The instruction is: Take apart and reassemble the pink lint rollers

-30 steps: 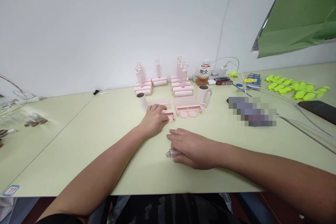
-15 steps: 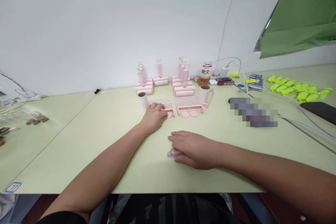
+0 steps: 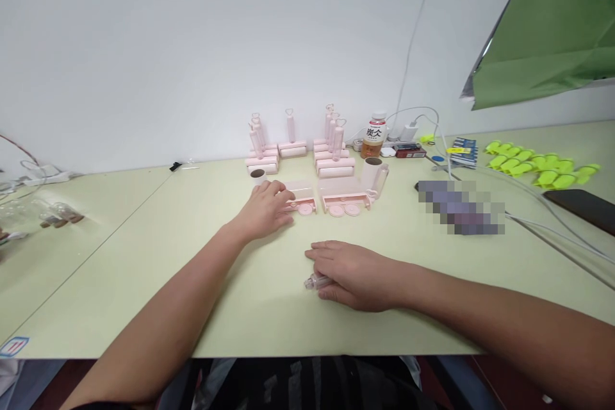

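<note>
My left hand (image 3: 266, 210) reaches over the left pink plastic frame (image 3: 311, 202), its fingers stretched forward and the thumb apart. Just beyond those fingers stands a white paper roll (image 3: 258, 175), partly hidden. Two pink discs lie by each frame, including a pink disc (image 3: 305, 210) near my left hand. My right hand (image 3: 355, 274) rests low over the table, closed around a clear plastic handle (image 3: 314, 282) whose narrow end sticks out past the thumb. A second pink frame (image 3: 346, 200) has its discs (image 3: 337, 211) in front and another paper roll (image 3: 371, 172) behind.
Several pink lint rollers (image 3: 335, 170) with upright handles stand by the wall. Beside them is a drink bottle (image 3: 374, 134). To the right lie a blurred-out item (image 3: 459, 208), yellow-green pieces (image 3: 542, 163), a dark phone (image 3: 579, 208) and white cables (image 3: 552, 225). Plastic bags (image 3: 52, 211) lie left.
My left hand has moved left, from the left frame toward the paper roll, uncovering more of the frame and its discs. My right hand stays in place with the clear handle.
</note>
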A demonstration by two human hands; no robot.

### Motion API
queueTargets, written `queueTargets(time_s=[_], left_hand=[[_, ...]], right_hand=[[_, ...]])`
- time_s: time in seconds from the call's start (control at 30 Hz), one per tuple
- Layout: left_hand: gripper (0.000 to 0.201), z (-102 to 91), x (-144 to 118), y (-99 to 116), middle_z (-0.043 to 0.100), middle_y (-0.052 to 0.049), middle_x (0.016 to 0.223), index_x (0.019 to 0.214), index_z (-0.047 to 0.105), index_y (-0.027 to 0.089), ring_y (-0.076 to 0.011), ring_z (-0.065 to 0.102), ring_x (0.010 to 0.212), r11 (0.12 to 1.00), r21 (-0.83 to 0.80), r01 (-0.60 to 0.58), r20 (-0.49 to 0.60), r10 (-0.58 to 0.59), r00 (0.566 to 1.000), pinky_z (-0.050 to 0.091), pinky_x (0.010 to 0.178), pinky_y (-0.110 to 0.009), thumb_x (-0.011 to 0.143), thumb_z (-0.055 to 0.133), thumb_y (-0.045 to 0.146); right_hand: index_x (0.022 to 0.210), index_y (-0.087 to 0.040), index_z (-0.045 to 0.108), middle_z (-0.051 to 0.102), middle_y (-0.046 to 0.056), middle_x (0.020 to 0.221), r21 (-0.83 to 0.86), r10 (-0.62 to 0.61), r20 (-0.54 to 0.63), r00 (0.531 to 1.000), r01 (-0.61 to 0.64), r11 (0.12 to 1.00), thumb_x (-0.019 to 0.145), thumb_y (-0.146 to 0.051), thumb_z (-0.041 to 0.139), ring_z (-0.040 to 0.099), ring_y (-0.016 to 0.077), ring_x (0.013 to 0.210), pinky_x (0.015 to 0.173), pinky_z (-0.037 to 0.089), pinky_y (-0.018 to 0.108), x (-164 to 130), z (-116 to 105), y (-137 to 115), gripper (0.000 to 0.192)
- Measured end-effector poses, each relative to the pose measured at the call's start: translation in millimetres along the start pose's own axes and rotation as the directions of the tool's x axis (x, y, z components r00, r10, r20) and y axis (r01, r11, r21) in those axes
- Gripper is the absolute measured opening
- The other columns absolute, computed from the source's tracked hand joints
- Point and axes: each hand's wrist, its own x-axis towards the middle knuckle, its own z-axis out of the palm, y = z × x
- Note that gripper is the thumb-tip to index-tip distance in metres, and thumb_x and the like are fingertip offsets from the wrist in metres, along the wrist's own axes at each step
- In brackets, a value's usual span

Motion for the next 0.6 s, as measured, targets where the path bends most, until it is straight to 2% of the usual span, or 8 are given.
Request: queueTargets(time_s=[0.13,0.27,0.43,0.6], left_hand=[[0.028,-12.9,-8.4,-5.4,0.052,-0.008,0.107,0.105,0.064,0.022,-0.0253,0.048,0.099,0.996,-0.044,0.080,0.105,-0.075,0.992,0.040,0.092,-0.044,0.083,0.063,0.039],[0.017,-12.0,-7.4,-5.5,0.051,-0.007,0.101,0.091,0.072,0.024,-0.0245,0.049,0.097,0.994,-0.053,0.092,0.174,-0.081,0.981,0.041,0.090,-0.042,0.084,0.061,0.036],[0.015,-7.6,-4.2,-4.7,0.052,-0.007,0.101,0.081,0.075,0.026,-0.0236,0.048,0.094,0.999,-0.007,0.052,0.195,-0.050,0.980,0.040,0.088,-0.041,0.084,0.060,0.027],[0.019,-5.3,-5.2,-3.0,0.053,-0.008,0.101,0.082,0.075,0.024,-0.0248,0.047,0.093,0.999,0.025,0.029,0.167,-0.033,0.985,0.040,0.085,-0.042,0.087,0.056,0.026]], right_hand=[[0.093,-0.011,0.069,0.064,0.019,0.121,0.024,0.013,0.007,1.000,-0.014,1.000,0.091,-0.033,0.058,0.057,0.0311,0.116,0.100,0.044,0.045,-1.0,-1.5,-0.6,0.024],[0.094,-0.010,0.069,0.062,0.020,0.125,0.021,0.025,0.033,0.999,-0.026,0.999,0.092,-0.033,0.057,0.056,0.0315,0.119,0.100,0.044,0.044,-0.6,-3.8,-1.7,0.025],[0.096,-0.008,0.069,0.061,0.021,0.128,0.020,0.014,0.041,0.999,-0.015,1.000,0.092,-0.032,0.056,0.055,0.0321,0.120,0.102,0.043,0.044,-0.2,-5.1,-1.6,0.027],[0.097,-0.009,0.069,0.061,0.021,0.128,0.022,0.018,0.051,0.999,-0.019,1.000,0.092,-0.032,0.056,0.055,0.0312,0.120,0.102,0.042,0.044,-0.6,-5.2,-1.4,0.027]])
